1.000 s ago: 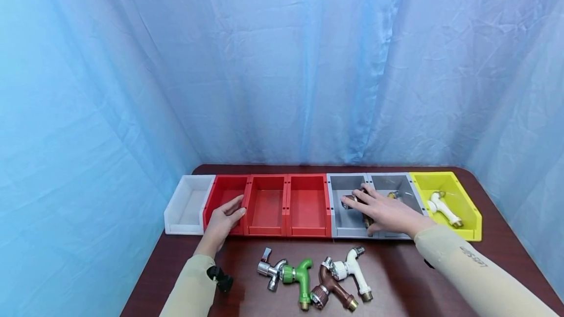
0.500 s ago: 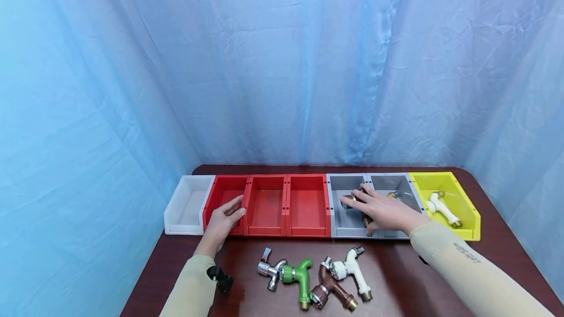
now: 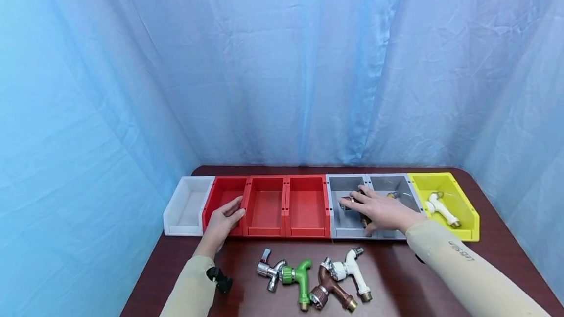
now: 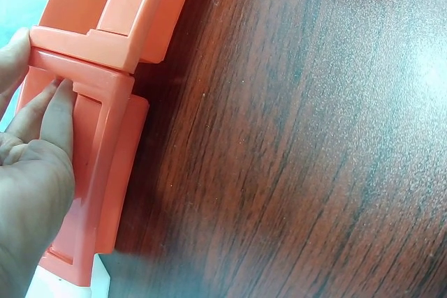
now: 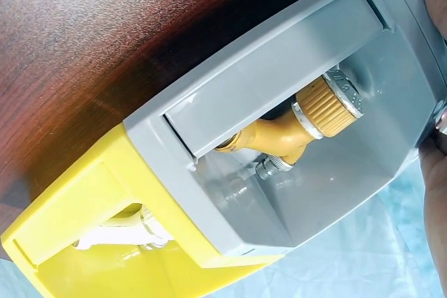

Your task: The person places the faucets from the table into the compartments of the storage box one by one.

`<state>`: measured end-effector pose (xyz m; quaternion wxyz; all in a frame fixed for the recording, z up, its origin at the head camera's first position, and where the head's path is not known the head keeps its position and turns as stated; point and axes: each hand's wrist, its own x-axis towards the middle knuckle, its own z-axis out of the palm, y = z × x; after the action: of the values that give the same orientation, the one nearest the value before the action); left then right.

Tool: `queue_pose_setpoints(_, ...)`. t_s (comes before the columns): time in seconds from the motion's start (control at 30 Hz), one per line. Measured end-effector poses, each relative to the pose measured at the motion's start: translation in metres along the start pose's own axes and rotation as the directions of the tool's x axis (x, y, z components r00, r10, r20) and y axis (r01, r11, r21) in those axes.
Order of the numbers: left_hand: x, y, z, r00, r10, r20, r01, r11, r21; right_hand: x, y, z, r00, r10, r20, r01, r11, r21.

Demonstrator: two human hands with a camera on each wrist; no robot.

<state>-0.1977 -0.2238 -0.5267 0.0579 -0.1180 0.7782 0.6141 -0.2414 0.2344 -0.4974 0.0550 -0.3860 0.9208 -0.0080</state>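
Observation:
My left hand [image 3: 222, 221] reaches over the leftmost red bin [image 4: 115, 165]. Its fingers [image 4: 59, 120] are fairly straight, with tips against the wall shared with the middle red bin. A brown faucet [image 3: 365, 220] lies under my right hand [image 3: 383, 211] in the left grey bin [image 3: 343, 231]; my fingers and thumb reach round it, hiding much of its body. In the right wrist view that hand shows only at the edge. The other grey bin [image 5: 272, 68] contains a yellow-brown faucet [image 5: 286, 130]. Within the yellow bin [image 3: 469, 234] lies a white faucet [image 3: 444, 209].
On the table [image 3: 396, 278], before the bins, lie a chrome faucet [image 3: 270, 270], a green faucet [image 3: 301, 280], another brown faucet [image 3: 330, 286] and a second white faucet [image 3: 354, 273]. A white bin [image 3: 185, 229] ends the row at left. Blue curtains [image 3: 282, 62] surround the table.
My right hand and forearm have shifted slightly left over the brown faucet. My left hand stays in place, and the faucets on the table have not moved.

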Motion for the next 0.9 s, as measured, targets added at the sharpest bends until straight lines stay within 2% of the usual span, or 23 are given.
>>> queue_pose_setpoints(0.53,0.0,0.0,0.0005,1.0,0.002,0.008,-0.002,1.0,-0.011,-0.0004,0.0021,0.0009,0.999,-0.043,-0.026,0.042,0.998,-0.041)
queue_pose_setpoints(0.9,-0.0013,-0.0008,0.0007,1.0,0.014,-0.006,-0.014,1.0,-0.008,-0.005,0.0038,0.0021,0.992,-0.117,-0.055,0.114,0.993,-0.042)
